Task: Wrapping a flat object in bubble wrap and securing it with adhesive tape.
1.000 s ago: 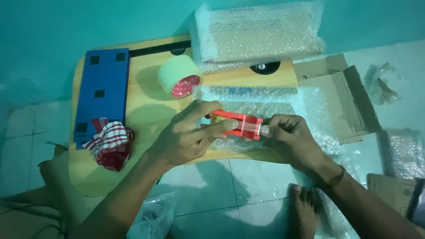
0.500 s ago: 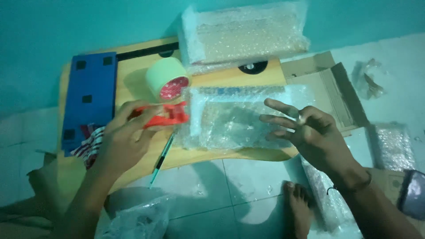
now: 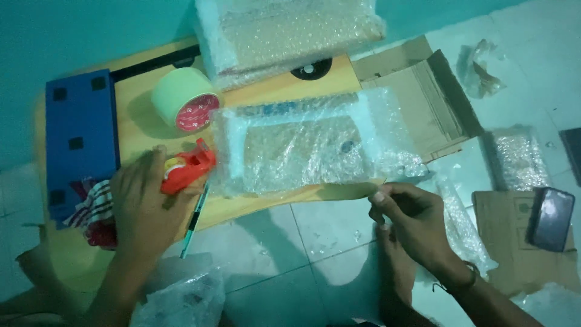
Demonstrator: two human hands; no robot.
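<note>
Just set the red tape dispenser down on the counter, left hand loosely on it. Right hand fingers now pinch a tape strip by the bubble-wrapped parcel.

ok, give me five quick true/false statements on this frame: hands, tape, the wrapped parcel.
1. The left hand rests on a red tape dispenser. True.
2. The right hand holds a pair of scissors. False: it pinches a strip of tape stretched off the near edge of the bubble-wrapped parcel.
3. The big roll of tape sits on the wooden board, beyond the dispenser. True.
4. The phone lies on the blue panel. False: it lies on cardboard on the floor, far right.
5. A pen lies by the left hand. True.
</note>
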